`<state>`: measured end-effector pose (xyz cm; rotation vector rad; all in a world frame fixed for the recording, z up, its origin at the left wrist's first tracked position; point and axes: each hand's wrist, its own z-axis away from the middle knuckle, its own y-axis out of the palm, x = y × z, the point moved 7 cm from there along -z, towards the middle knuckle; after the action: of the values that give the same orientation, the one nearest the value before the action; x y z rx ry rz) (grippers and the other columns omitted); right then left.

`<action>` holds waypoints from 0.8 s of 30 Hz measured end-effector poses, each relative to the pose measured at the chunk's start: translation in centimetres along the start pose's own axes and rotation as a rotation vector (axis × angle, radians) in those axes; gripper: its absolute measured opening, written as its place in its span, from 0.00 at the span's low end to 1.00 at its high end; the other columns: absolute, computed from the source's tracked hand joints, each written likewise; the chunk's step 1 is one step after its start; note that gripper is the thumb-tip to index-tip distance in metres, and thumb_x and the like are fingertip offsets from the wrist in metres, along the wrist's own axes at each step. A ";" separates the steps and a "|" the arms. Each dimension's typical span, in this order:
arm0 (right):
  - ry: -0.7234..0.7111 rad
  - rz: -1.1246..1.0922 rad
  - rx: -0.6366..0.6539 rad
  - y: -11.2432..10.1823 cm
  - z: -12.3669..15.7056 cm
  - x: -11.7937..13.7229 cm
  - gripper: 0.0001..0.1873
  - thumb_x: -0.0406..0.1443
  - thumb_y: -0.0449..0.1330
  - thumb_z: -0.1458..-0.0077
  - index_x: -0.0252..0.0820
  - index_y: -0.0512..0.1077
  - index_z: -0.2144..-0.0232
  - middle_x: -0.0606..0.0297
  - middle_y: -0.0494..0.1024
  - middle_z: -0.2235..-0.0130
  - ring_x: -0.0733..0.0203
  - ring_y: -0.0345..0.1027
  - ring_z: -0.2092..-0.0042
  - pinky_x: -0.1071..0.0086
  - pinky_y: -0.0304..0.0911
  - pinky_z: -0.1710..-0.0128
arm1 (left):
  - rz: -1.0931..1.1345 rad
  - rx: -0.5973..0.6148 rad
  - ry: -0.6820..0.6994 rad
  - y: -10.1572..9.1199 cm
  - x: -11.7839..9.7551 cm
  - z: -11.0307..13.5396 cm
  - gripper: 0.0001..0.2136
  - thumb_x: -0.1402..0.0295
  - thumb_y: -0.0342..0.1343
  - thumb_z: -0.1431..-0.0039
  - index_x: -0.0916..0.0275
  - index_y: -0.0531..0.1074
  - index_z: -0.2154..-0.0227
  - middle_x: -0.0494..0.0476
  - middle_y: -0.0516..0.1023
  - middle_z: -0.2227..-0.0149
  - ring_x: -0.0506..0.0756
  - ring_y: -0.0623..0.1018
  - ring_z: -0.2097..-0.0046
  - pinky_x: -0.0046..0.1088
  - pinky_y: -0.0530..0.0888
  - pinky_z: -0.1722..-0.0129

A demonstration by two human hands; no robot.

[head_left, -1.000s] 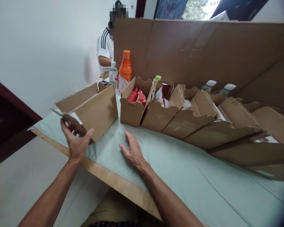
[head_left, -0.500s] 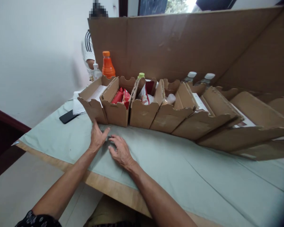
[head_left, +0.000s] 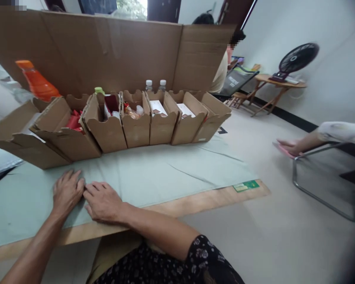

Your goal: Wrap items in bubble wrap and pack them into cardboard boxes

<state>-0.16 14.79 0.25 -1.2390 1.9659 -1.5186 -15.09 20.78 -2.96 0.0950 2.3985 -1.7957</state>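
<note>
Both bare hands lie palm-down on the pale green cloth (head_left: 165, 173) spread over a long wooden table (head_left: 195, 202), at about 7 o'clock in the view. The left hand (head_left: 67, 191) is flat, its fingers stretched forward and close together. The right hand (head_left: 103, 201) sits just beside it at its 4 o'clock, fingers together and slightly bent, the tips touching the left hand's edge. Neither hand grips anything.

At 12 o'clock from the hands stands a curved row of open-topped brown cardboard boxes (head_left: 136, 130) on the same cloth. The nearest box (head_left: 26, 148) is at 11 o'clock from the left hand, near but apart. Red packets (head_left: 73, 120) fill one box, and a green-capped bottle (head_left: 98, 90) rises behind another.

A tilted orange plastic bottle (head_left: 37, 83) shows at 10 o'clock. Two clear white-capped bottles (head_left: 148, 85) stand behind the row, against a tall sheet of brown cardboard (head_left: 121, 51). At 2 o'clock a black fan (head_left: 298, 57) sits on a small wooden folding table (head_left: 281, 83). At 3 o'clock another person's foot in a pink slipper (head_left: 286, 146) rests by a metal chair frame (head_left: 319, 189).
</note>
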 end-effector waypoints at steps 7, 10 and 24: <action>0.100 0.009 0.042 -2.6 10.1 3.0 0.22 0.44 0.58 0.33 0.42 0.68 0.41 0.57 0.68 0.33 0.52 0.56 0.32 0.57 0.53 0.32 | -0.134 0.065 0.036 -1.4 -3.9 2.9 0.28 0.60 0.38 0.29 0.73 0.70 0.39 0.78 0.69 0.35 0.73 0.67 0.33 0.54 0.66 0.37; 0.170 -0.029 0.059 -3.2 12.5 3.6 0.26 0.43 0.61 0.35 0.43 0.65 0.38 0.59 0.65 0.30 0.52 0.54 0.30 0.57 0.48 0.29 | -0.135 0.090 0.058 -1.9 -4.8 4.1 0.27 0.60 0.39 0.29 0.71 0.69 0.38 0.77 0.68 0.34 0.72 0.66 0.32 0.54 0.64 0.36; 0.211 -0.173 0.162 -3.3 12.6 3.6 0.31 0.43 0.67 0.40 0.42 0.68 0.37 0.54 0.64 0.29 0.48 0.54 0.28 0.51 0.50 0.29 | -0.109 0.060 0.097 -2.2 -5.1 5.6 0.26 0.61 0.39 0.29 0.70 0.70 0.38 0.77 0.69 0.34 0.70 0.67 0.33 0.52 0.64 0.37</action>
<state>8.40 4.33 -0.43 -1.2517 1.8542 -1.9236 -9.97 15.01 -1.62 0.0604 2.4595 -1.9547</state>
